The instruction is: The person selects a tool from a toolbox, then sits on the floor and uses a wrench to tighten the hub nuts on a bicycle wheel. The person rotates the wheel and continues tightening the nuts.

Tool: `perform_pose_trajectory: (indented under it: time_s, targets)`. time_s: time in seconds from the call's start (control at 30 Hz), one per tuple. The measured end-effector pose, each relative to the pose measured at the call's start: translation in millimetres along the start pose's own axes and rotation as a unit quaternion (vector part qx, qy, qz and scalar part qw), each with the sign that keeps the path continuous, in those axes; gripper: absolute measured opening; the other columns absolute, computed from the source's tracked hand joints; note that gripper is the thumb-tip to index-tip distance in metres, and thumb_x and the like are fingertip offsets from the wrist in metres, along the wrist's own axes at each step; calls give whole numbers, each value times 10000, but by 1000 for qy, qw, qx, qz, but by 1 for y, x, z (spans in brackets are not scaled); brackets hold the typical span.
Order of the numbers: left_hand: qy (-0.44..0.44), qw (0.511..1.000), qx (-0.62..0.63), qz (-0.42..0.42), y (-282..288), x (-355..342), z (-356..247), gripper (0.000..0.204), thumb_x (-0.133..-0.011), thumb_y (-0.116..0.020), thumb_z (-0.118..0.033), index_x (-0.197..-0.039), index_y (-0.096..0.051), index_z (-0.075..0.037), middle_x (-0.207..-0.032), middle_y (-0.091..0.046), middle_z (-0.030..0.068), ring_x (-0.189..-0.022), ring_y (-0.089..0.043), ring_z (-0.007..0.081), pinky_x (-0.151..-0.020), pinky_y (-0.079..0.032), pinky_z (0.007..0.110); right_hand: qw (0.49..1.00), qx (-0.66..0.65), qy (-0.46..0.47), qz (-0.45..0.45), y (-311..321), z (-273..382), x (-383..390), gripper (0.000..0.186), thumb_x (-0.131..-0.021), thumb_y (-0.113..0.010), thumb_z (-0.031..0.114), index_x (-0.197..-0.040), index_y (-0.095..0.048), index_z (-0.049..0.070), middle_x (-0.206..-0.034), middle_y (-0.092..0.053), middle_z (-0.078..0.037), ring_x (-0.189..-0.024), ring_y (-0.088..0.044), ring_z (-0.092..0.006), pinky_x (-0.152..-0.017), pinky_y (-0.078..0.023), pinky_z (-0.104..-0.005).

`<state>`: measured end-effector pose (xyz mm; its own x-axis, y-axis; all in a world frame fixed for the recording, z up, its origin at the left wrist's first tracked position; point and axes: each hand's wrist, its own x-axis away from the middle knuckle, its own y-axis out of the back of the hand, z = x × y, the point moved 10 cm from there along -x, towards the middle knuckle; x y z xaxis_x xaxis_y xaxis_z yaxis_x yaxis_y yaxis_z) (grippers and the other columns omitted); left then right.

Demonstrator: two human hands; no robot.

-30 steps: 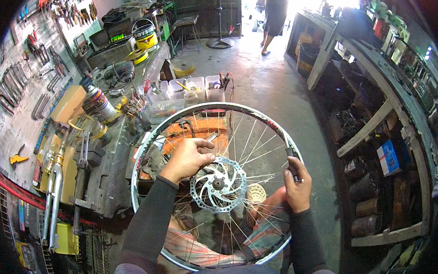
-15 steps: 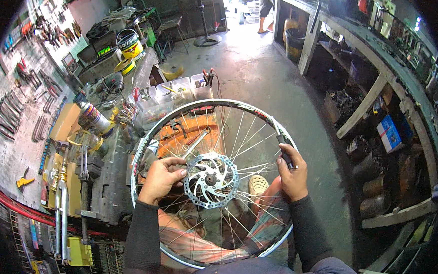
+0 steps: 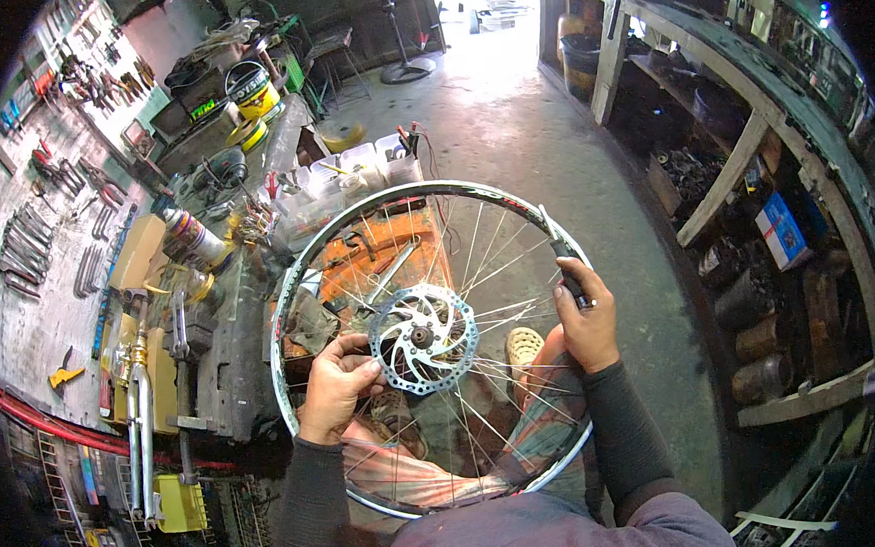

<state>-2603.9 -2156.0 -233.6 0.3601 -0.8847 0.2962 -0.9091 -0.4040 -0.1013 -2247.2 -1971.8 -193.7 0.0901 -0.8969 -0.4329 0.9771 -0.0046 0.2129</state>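
Note:
A bicycle wheel [image 3: 298, 265], with a black-and-white rim and no tyre visible, leans over my lap. A silver brake disc [image 3: 449, 364] is fixed at its hub. My left hand [image 3: 340, 388] is closed at the disc's left edge, thumb and fingers together; what lies between the fingertips is too small to make out. At the rim's right side, my right hand [image 3: 587, 318] grips a slim tool with a black handle [image 3: 565, 259]. Several loose-looking spokes [image 3: 503, 313] run from the hub toward that hand.
An orange surface [image 3: 413, 262] with tools lies beyond the wheel. On the left stand a cluttered workbench [image 3: 222, 361], a silver bicycle fork [image 3: 141, 426] and a wall of hanging tools [image 3: 33, 249]. Clear plastic bins [image 3: 348, 173] sit farther off. Wooden shelving [image 3: 734, 181] runs along the right.
My left hand has moved slightly down and around the disc's edge, its fingers more curled. The wheel has shifted slightly up in view. My right hand keeps its grip on the tool.

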Motion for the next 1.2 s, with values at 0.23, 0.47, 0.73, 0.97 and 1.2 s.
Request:
perform_pose_trajectory:
  time_s: [0.23,0.47,0.73,0.97,1.2]
  targets:
    - [13,999,50,6,-9,6,21,693,-892,-812,-11,-1486,-457,16,-1060,-755,134,-898,-760,183,-715,-657,313,1000,6,-18,6,-1,-1,1,396,-922,-694,-5,-1317,-712,21,-1185,-749,-145,-1094,-711,-230,-979,-538,-345]
    - [-77,995,-52,-26,11,-21,-18,602,-925,-761,10,-1470,-507,6,-983,-751,92,-820,-736,148,-704,-627,290,999,-5,-28,16,-3,-16,1,393,-927,-686,-4,-1318,-712,20,-1172,-743,-97,-1066,-682,-174,-961,-527,-323]
    - [-228,920,-234,-217,67,-41,-31,312,-962,-727,-56,-1263,-695,21,-936,-752,53,-759,-680,96,-703,-555,292,998,-42,-46,14,-7,-20,-1,388,-958,-665,-4,-1346,-694,-7,-1111,-701,-41,-1017,-644,-130,-929,-517,-291]
    - [-257,909,-268,-192,53,-38,-36,244,-933,-749,-56,-1170,-736,2,-928,-753,58,-754,-658,113,-710,-536,297,995,-62,-78,4,-4,-40,-3,382,-989,-683,22,-1368,-683,-30,-1203,-721,-76,-1086,-655,-139,-983,-519,-296]
    - [-260,907,-274,-185,53,-35,-41,226,-957,-726,-40,-1177,-732,13,-1004,-763,64,-891,-693,142,-831,-550,315,997,-40,-72,6,-7,-33,-5,367,-977,-682,15,-1342,-704,-18,-1205,-742,-87,-1111,-673,-156,-1015,-518,-314]
